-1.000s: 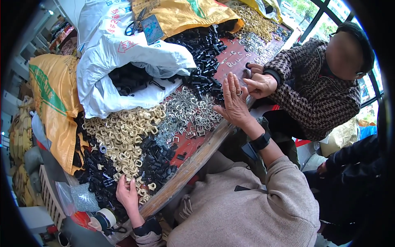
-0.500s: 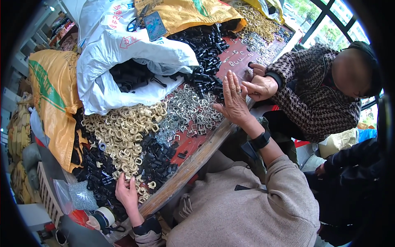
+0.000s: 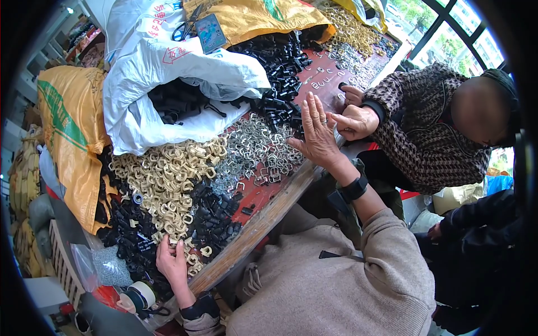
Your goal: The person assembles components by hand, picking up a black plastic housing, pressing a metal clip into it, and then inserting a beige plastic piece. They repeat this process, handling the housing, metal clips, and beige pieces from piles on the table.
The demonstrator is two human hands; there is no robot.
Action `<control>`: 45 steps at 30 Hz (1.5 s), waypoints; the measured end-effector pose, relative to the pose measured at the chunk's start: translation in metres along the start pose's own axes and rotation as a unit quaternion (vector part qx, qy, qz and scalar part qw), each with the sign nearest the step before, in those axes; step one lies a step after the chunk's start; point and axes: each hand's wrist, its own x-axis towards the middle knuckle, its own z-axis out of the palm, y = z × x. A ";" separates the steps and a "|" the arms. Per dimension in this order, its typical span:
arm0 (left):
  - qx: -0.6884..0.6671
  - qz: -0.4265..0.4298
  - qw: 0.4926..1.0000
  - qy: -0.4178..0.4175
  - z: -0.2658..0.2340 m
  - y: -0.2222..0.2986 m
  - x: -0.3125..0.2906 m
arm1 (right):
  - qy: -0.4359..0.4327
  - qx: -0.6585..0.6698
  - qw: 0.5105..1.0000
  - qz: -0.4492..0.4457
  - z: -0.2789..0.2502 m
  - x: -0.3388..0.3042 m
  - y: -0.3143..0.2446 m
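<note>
Head view: your left hand [image 3: 170, 262] has tan buckles [image 3: 174, 210] at its fingertips, can't tell if gripped; your right hand's [image 3: 320, 140] fingers are outstretched, probably gesturing.

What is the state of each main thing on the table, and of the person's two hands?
Left hand: at the cream pieces, grip unclear
Right hand: raised, open, fingers extended
Cream pieces: loose, heaped
Metal clips: loose, spread out
White sack: open, black parts inside
Phone: face up, screen lit
</note>
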 end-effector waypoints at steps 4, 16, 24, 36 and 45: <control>0.004 -0.001 1.000 -0.001 0.000 -0.001 0.000 | -0.002 -0.005 1.000 -0.003 -0.004 0.002 -0.001; 0.007 -0.004 1.000 0.005 0.000 0.000 -0.001 | 0.009 -0.028 0.999 -0.012 -0.009 0.005 -0.003; 0.023 0.018 0.999 0.013 0.001 -0.001 0.001 | 0.010 -0.033 0.999 -0.010 -0.010 0.006 -0.002; 0.019 0.022 0.999 0.026 0.003 -0.007 -0.002 | 0.043 0.428 0.894 0.128 -0.012 0.019 0.009; 0.021 0.021 0.999 0.023 0.001 -0.002 -0.003 | 0.079 0.924 0.320 0.192 -0.018 0.029 0.025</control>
